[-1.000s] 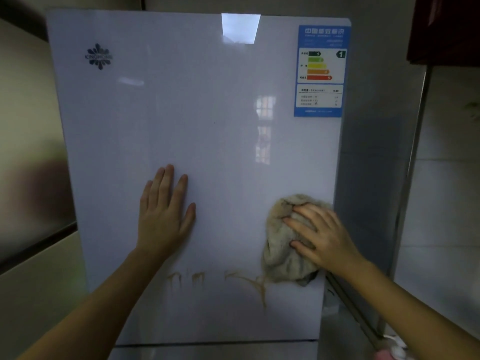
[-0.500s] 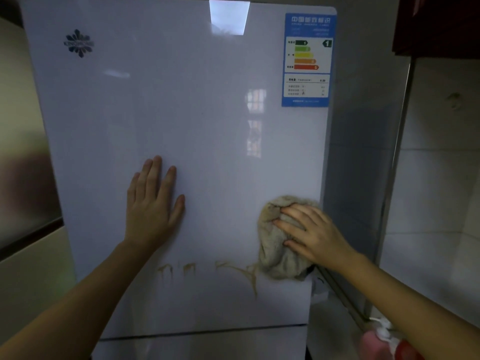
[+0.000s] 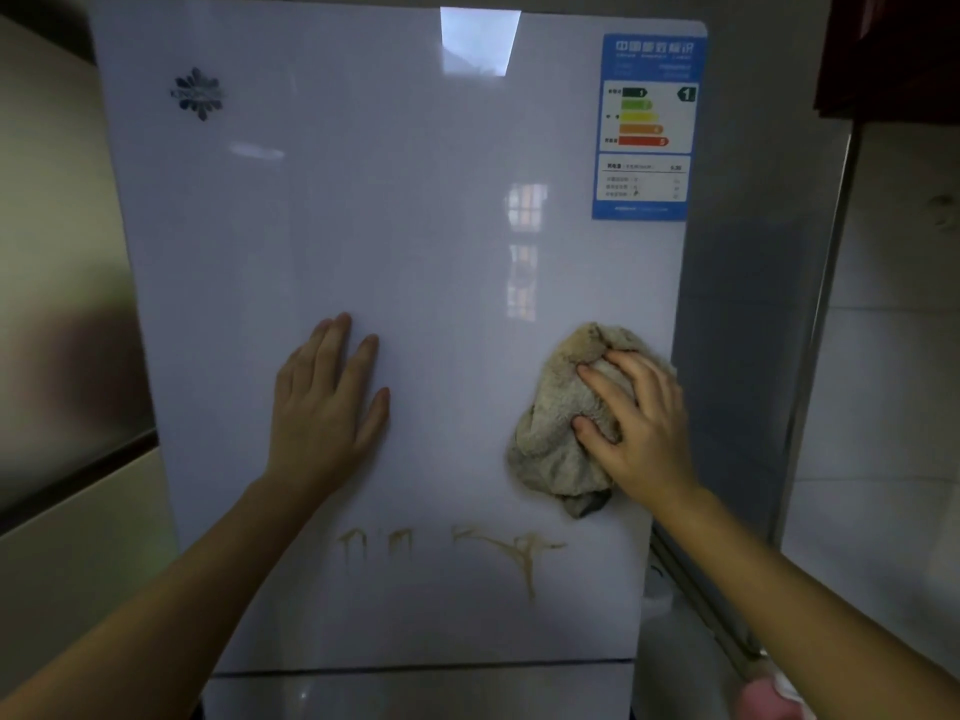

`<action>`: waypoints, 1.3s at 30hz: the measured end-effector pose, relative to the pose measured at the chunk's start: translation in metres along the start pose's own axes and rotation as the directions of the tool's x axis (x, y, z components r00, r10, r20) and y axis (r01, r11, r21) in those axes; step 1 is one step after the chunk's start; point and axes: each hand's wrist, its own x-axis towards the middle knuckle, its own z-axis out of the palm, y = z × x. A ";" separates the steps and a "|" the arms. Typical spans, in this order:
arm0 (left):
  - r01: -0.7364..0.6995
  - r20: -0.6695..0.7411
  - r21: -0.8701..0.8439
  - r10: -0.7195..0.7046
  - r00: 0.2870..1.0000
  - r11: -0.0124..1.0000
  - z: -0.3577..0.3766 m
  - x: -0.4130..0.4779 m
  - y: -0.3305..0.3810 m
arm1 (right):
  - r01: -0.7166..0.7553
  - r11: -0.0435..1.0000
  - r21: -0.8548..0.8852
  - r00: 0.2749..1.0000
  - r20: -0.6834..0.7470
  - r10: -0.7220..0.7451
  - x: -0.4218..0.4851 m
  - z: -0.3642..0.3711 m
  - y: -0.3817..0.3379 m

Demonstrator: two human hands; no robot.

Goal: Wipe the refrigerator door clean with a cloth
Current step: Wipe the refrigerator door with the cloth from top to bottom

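Glossy white refrigerator door is taking a flat, spread left hand while the right hand is pressing a bunched beige cloth near its right edge, above brown drip stains, energy label well overhead.

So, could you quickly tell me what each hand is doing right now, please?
Left hand: open, flat against the refrigerator door, holding nothing.
Right hand: closed on the cloth, pressing it to the door.
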 end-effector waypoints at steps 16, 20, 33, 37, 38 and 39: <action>0.026 -0.030 0.071 -0.024 0.999 0.997 -0.023 -0.036 -0.118 | 0.250 0.965 0.074 0.968 -0.038 -0.248 0.112 0.064 -0.114; 0.016 -0.061 0.025 -0.015 0.998 1.000 -0.009 -0.041 -0.126 | 0.321 0.945 0.056 0.945 -0.086 -0.316 0.168 0.079 -0.146; 0.005 -0.095 -0.072 -0.012 0.995 0.997 -0.003 -0.057 -0.132 | 0.501 0.864 -0.055 0.865 -0.002 -0.502 0.185 0.087 -0.169; 0.021 -0.103 -0.101 -0.031 0.994 0.995 -0.003 -0.057 -0.132 | 0.370 0.928 -0.049 0.924 -0.081 -0.373 0.235 0.080 -0.176; 0.031 -0.107 -0.111 -0.043 0.993 0.993 -0.002 -0.058 -0.131 | 0.308 0.951 -0.037 0.944 -0.108 -0.310 0.246 0.081 -0.181; 0.036 -0.112 -0.119 -0.050 0.992 0.992 -0.001 -0.058 -0.130 | 0.246 0.969 -0.016 0.960 -0.136 -0.246 0.255 0.084 -0.187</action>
